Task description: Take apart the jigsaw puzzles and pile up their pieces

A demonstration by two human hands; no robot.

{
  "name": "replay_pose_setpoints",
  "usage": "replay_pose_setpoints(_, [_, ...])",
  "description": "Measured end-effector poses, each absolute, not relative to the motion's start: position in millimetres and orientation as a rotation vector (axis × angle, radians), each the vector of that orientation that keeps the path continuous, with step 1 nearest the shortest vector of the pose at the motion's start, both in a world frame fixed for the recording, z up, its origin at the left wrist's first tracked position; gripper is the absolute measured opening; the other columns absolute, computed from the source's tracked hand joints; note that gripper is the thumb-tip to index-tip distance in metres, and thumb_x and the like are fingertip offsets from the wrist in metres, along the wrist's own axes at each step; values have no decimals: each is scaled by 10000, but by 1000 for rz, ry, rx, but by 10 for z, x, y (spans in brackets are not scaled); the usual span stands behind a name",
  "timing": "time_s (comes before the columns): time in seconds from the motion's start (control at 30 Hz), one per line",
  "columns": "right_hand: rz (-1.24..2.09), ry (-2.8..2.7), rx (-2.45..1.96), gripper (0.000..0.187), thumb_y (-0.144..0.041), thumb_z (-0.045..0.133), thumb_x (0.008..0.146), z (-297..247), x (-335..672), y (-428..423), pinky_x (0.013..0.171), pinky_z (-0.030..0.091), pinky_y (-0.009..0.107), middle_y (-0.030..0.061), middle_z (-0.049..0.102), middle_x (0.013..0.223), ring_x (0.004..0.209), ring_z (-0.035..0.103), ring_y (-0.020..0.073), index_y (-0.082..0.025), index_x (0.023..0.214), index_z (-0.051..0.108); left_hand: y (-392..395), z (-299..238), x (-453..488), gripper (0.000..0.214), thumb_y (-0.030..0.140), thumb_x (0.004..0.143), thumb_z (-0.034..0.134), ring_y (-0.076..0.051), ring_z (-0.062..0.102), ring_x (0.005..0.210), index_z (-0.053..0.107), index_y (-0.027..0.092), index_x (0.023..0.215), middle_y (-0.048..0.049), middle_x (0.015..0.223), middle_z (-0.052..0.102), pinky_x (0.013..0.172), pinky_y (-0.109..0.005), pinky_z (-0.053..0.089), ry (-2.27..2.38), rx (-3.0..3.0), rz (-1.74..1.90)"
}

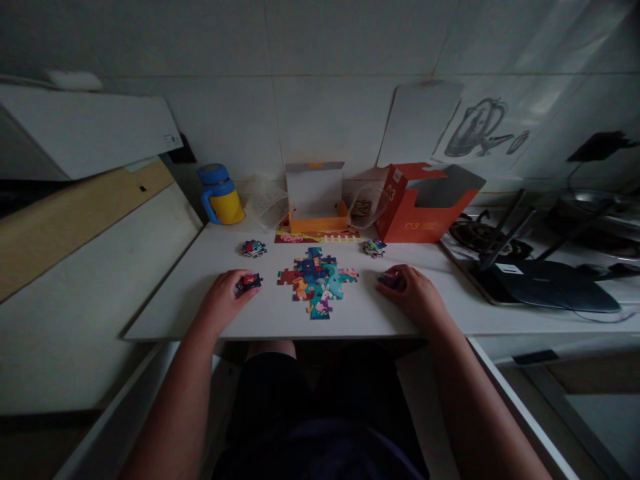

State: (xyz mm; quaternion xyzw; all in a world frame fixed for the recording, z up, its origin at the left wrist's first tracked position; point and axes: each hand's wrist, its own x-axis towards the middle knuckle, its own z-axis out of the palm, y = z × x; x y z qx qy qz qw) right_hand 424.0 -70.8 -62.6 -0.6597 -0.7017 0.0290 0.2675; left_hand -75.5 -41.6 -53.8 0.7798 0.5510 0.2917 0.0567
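A partly joined colourful jigsaw (pixel 318 281) lies in the middle of the white table (pixel 280 319). My left hand (pixel 225 297) rests on the table to its left, fingers closed on a dark red puzzle piece (pixel 249 282). My right hand (pixel 413 289) rests to the right of the jigsaw, fingers curled over a purple puzzle piece (pixel 389 279). Two small heaps of loose pieces sit farther back, the left heap (pixel 253 249) and the right heap (pixel 375 248).
At the back stand a blue and yellow mug (pixel 221 195), an open orange tray box (pixel 315 200) with a picture strip (pixel 317 236), clear bags and an open orange carton (pixel 425 203). A stove with a dark pan lid (pixel 550 283) lies right.
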Motion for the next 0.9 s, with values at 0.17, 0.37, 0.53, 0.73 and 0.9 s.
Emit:
replay_pose_setpoints(0.17, [121, -1902, -1768, 512, -636, 695, 895, -621, 4243, -716, 832, 544, 433, 110, 724, 1143, 961, 710, 312, -259, 1234, 628, -419, -544, -775, 377, 445, 943, 694, -279, 660, 1184, 622, 244, 1254, -96, 1264, 712, 1073, -471, 520, 1652, 2328, 888])
replay_pose_setpoints(0.37, [-8, -1948, -1767, 465, -591, 666, 937, -651, 4225, -719, 922, 532, 459, 137, 688, 1147, 1036, 673, 324, -234, 1234, 689, -422, -515, -749, 346, 375, 941, 672, -284, 596, 1279, 647, 226, 1253, -112, 1316, 631, 1155, -480, 473, 1593, 2459, 977])
replay_pose_setpoints(0.53, [-112, -1951, -1811, 412, -565, 640, 960, -661, 4200, -721, 957, 512, 472, 151, 673, 1181, 1086, 639, 334, -228, 1179, 727, -412, -544, -764, 307, 416, 952, 674, -300, 576, 1296, 710, 256, 1212, -103, 1325, 581, 1168, -488, 467, 1680, 2488, 1011])
replay_pose_setpoints(0.73, [-123, -1936, -1936, 412, -562, 580, 996, -546, 4162, -749, 910, 518, 463, 167, 704, 1135, 1038, 663, 337, -222, 1158, 746, -377, -571, -770, 273, 421, 953, 682, -300, 629, 1177, 728, 232, 1145, -105, 1206, 644, 1098, -495, 511, 1750, 2422, 999])
replay_pose_setpoints(0.9, [-116, -2070, -1893, 451, -568, 556, 1007, -533, 4317, -745, 956, 525, 478, 175, 711, 1219, 1096, 671, 353, -214, 1234, 722, -364, -542, -808, 267, 412, 954, 691, -276, 642, 1171, 711, 227, 1145, -97, 1195, 690, 1104, -468, 509, 1684, 2405, 985])
